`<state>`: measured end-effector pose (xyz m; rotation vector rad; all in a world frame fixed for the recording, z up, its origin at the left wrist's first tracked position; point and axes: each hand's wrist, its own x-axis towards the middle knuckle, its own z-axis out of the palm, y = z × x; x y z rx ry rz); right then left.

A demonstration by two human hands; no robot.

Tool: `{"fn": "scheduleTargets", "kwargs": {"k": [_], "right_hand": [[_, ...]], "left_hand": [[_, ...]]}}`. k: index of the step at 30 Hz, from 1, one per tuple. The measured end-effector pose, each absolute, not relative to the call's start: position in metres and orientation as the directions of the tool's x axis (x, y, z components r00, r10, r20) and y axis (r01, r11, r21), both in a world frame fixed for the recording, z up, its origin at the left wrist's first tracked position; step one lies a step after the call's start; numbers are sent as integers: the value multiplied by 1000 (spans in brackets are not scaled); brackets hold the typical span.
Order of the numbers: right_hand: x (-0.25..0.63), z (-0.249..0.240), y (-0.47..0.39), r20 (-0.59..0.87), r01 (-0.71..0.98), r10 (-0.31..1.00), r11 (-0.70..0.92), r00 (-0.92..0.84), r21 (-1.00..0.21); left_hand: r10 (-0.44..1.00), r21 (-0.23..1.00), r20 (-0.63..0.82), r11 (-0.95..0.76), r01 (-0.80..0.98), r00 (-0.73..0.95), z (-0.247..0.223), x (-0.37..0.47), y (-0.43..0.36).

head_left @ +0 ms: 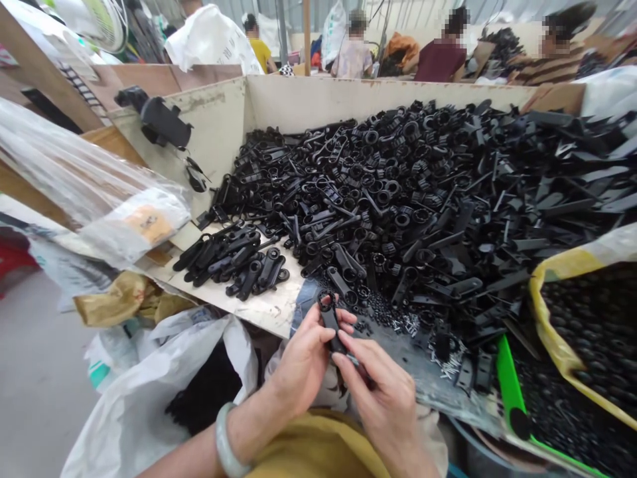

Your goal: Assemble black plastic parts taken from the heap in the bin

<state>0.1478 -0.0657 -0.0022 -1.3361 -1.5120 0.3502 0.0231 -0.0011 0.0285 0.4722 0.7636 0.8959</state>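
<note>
Both of my hands hold one long black plastic arm piece (328, 321) with a ring at its upper end. My left hand (301, 362) wraps its fingers and thumb around the ring half. The thumb and fingers of my right hand (381, 382) pinch its lower end, partly covering it. Just past my fingertips lie small black bits (385, 313) and loose silver screws (450, 362) on the worktop. Similar black arm pieces (249, 262) lie grouped to the left, and a large heap of black plastic parts (373, 179) rises behind.
A white sack (129, 411) holding dark pieces stands at lower left. To the right are a yellow-rimmed sack (545, 279) of small black parts and a bright green edge (510, 378). Pale boards (318, 99) wall in the heap; several people sit beyond them.
</note>
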Motion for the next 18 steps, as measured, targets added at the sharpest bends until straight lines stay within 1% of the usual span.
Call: {"fn": "scheduleTargets", "kwargs": {"k": [5, 9, 13, 18], "right_hand": [[144, -3, -63, 531, 575, 827, 349, 182, -740], [144, -2, -64, 542, 574, 824, 367, 164, -732], [145, -4, -67, 556, 579, 818, 385, 147, -719], [144, -11, -68, 555, 646, 820, 351, 136, -678]], "left_hand": [[834, 648, -391, 550, -528, 389, 28, 24, -3], [845, 680, -374, 530, -506, 383, 27, 24, -4], [835, 677, -378, 544, -495, 400, 26, 23, -4], [828, 695, -405, 554, -459, 387, 24, 26, -7]]}}
